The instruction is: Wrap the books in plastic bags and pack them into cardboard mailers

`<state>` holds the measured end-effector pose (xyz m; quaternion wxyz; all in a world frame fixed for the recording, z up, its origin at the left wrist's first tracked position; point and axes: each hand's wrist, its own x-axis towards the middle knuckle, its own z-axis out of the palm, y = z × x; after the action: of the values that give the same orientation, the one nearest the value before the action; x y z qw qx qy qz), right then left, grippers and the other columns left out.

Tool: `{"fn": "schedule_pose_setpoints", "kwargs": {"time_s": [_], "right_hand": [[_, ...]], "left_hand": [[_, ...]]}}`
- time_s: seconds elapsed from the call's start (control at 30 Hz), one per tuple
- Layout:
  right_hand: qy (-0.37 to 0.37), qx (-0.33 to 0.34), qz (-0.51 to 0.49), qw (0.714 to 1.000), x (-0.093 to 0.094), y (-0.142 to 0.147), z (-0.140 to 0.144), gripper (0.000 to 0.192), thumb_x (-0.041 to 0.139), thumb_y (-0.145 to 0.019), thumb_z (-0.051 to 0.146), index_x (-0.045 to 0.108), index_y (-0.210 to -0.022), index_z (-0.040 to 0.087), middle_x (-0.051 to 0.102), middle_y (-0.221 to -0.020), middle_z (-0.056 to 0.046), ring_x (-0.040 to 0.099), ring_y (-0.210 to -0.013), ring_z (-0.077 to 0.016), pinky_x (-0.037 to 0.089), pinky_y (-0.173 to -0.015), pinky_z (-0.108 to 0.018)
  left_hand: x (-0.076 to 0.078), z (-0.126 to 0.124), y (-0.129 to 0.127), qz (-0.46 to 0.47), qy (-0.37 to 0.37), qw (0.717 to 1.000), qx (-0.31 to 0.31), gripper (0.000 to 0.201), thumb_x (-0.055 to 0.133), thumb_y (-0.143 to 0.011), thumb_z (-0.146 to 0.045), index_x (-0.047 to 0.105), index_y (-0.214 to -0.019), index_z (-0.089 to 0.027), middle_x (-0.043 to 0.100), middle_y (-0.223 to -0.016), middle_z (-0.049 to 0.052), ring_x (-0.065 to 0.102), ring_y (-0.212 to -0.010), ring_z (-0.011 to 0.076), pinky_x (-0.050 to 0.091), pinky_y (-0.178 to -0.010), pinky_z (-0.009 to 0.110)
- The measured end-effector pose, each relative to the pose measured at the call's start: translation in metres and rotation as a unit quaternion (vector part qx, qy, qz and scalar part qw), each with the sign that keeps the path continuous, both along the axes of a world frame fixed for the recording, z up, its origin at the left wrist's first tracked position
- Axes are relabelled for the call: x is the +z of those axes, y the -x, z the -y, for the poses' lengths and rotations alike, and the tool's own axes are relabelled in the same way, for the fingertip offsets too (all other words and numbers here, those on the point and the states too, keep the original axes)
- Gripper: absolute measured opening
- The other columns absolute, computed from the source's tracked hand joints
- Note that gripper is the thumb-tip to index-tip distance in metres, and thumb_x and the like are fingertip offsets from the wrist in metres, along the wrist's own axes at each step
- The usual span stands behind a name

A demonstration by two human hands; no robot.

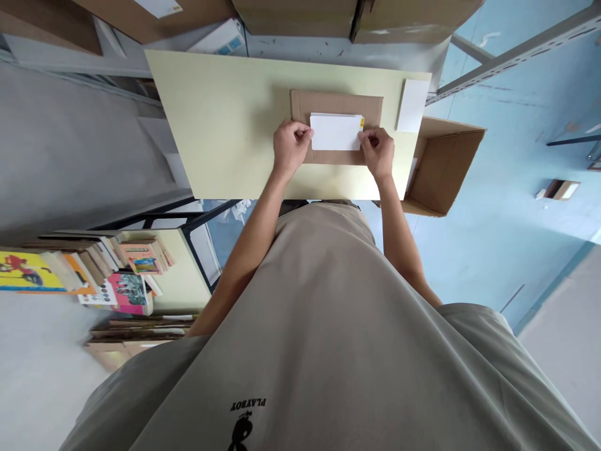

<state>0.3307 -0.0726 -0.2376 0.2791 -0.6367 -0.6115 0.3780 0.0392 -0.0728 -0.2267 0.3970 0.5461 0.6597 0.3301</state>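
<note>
A white rectangular label sheet [335, 133] with a small yellow mark at its upper right corner is over a flat brown cardboard package [337, 102]. My left hand [291, 145] pinches the sheet's left edge between thumb and fingers. At the opposite edge, my right hand [378, 150] pinches it the same way. Whether the sheet lies flat on the cardboard or is held slightly above it, I cannot tell. The package rests on a pale yellow tabletop [225, 125], close in front of my body.
A white stack or pad [412, 105] lies at the table's right end. Beside that end stands an open cardboard box [448, 166]. Several books [141, 255] sit on a lower surface to the left. Large cartons [300, 17] line the shelf behind the table.
</note>
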Motion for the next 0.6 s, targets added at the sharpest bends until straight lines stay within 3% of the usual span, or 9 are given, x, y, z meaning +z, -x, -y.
{"fn": "schedule_pose_setpoints", "kwargs": {"time_s": [0.27,0.6], "right_hand": [[-0.005,-0.019,-0.011,1.0,0.014,0.008,0.002,0.072,0.051,-0.11,0.096,0.071,-0.107,0.027,0.079,-0.114,-0.01,0.078,-0.117,-0.0317,0.069,-0.114,-0.06],[-0.006,-0.025,0.002,1.0,0.021,0.013,0.004,0.072,0.048,-0.111,0.095,0.071,-0.107,0.028,0.079,-0.114,-0.01,0.078,-0.113,-0.0305,0.07,-0.112,-0.058]], "left_hand": [[-0.006,0.0,0.001,0.003,-0.001,1.0,0.008,0.029,0.084,-0.106,-0.052,0.078,-0.094,-0.026,0.074,-0.089,0.005,0.079,-0.099,0.0264,0.065,-0.098,0.039],[0.012,0.001,-0.003,0.012,0.008,1.0,0.013,0.032,0.084,-0.105,-0.058,0.078,-0.094,-0.028,0.075,-0.089,0.006,0.078,-0.102,0.0275,0.066,-0.1,0.04]]}}
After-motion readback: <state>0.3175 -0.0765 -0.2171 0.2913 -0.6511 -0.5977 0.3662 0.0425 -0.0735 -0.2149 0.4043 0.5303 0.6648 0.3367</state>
